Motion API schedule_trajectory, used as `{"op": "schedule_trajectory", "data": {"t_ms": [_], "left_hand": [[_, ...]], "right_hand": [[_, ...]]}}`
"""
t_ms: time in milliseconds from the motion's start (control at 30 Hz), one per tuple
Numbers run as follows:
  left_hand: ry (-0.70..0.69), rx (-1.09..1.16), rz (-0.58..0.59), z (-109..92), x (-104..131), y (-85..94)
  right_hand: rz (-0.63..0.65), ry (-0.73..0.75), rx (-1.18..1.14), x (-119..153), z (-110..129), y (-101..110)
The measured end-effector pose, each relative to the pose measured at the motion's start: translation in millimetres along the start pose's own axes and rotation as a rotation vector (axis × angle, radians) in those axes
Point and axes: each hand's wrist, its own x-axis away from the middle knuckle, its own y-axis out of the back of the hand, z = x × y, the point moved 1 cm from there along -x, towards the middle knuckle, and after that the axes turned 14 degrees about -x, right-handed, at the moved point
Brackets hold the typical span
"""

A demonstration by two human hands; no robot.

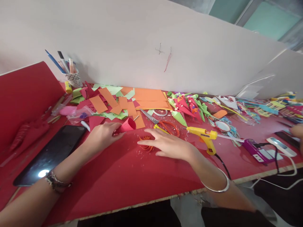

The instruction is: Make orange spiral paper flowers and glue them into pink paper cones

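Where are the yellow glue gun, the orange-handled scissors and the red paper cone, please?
yellow glue gun point(205, 135): head view, on its body above the grip.
orange-handled scissors point(168, 125): head view, on an orange handle loop.
red paper cone point(127, 125): head view, on its outer wall near the open mouth.

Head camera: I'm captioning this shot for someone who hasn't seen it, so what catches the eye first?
Two hands meet mid-table: the left hand holds a red paper cone, the right hand lies over an orange paper curl. Right of them stands a yellow glue gun, with orange-handled scissors just behind the right hand. Behind, orange paper strips litter the red table.
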Motion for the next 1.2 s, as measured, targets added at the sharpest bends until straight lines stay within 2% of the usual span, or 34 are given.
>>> {"op": "schedule_trajectory", "data": {"t_ms": [167,367,533,667,800,933,1200], "left_hand": [[-0.016,0.021,-0.034,1,1,-0.6],[-0.018,0.008,-0.041,1,1,-0.1],[-0.024,0.019,-0.06,1,2,1.2],[-0.023,0.02,-0.062,1,2,0.6],[-0.02,-0.002,-0.058,1,1,0.5],[-0.028,0.001,-0.045,0,0,1.3],[-0.018,0.028,-0.056,1,1,1.3]], "right_hand": [[-0.043,0.091,0.131,-12,-6,-8],[-0.011,0.148,0.087,-17,-9,-8],[0.058,0.148,0.075,-18,-5,-5],[0.143,0.077,0.031,-13,-6,-5],[0.073,0.04,0.111,-13,-9,-8],[0.048,0.146,0.143,-16,-8,-9],[-0.054,0.158,0.024,-23,-8,-10]]}}
